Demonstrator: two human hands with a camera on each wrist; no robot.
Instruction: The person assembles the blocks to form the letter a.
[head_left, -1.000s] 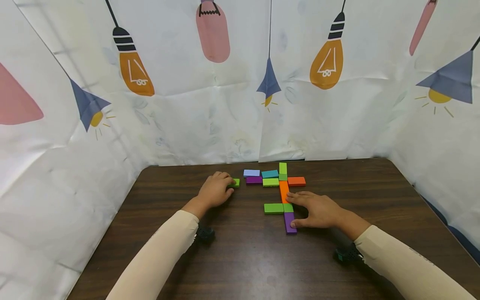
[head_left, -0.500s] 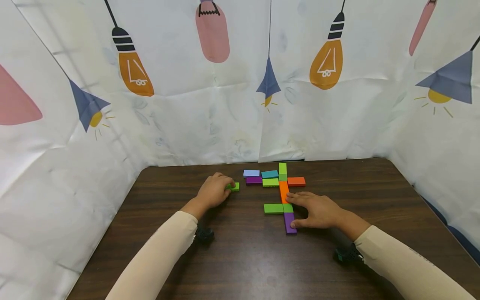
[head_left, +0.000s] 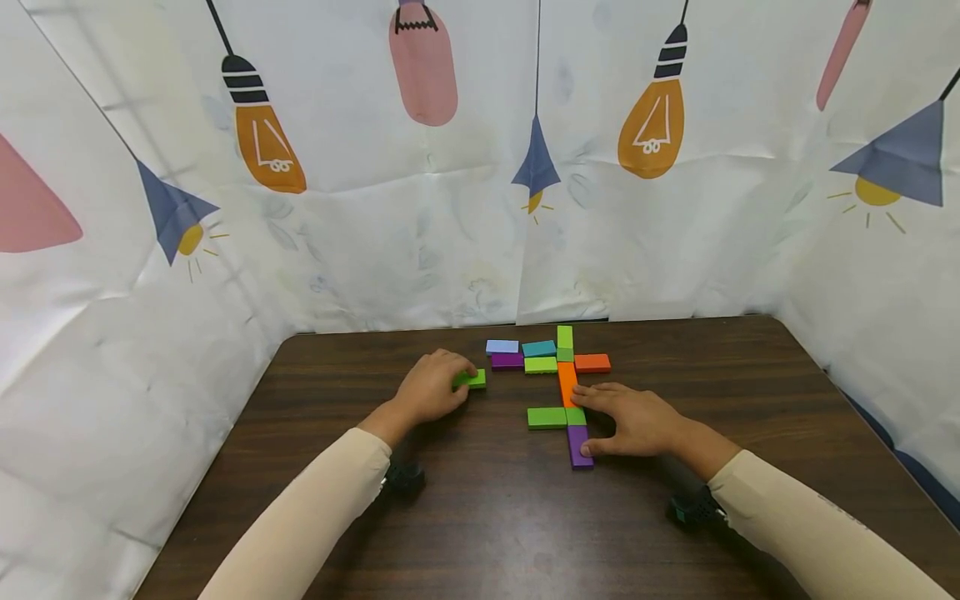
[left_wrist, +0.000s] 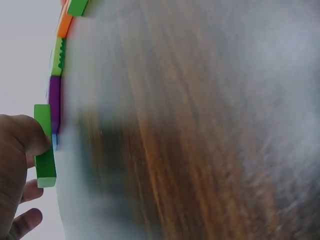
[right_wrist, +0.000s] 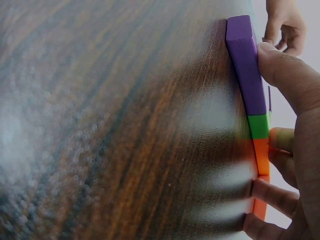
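Note:
My left hand [head_left: 433,385] pinches a bright green block [head_left: 474,380] between thumb and fingers; the fingers hide its left part in the head view. Close up in the left wrist view, the green block [left_wrist: 45,162] is a long narrow bar with a paler end. My right hand [head_left: 633,418] lies with fingers spread beside a line of blocks. Its thumb touches the purple block [head_left: 579,450], and its fingertips meet the orange block [head_left: 567,380]. Between those two sits a small green piece [head_left: 576,416], with a green block [head_left: 547,418] extending left from it.
Farther back on the dark wooden table [head_left: 495,525] stand a light green block [head_left: 566,337], a red-orange block [head_left: 593,363], a teal block [head_left: 539,348], a yellow-green block [head_left: 541,365], a light blue block [head_left: 502,347] and a dark purple block [head_left: 507,362]. A patterned white curtain [head_left: 360,242] hangs behind.
My left hand has drawn the green block a little nearer to me, then slightly right, now pinching it. The right hand and the joined blocks have stayed in place.

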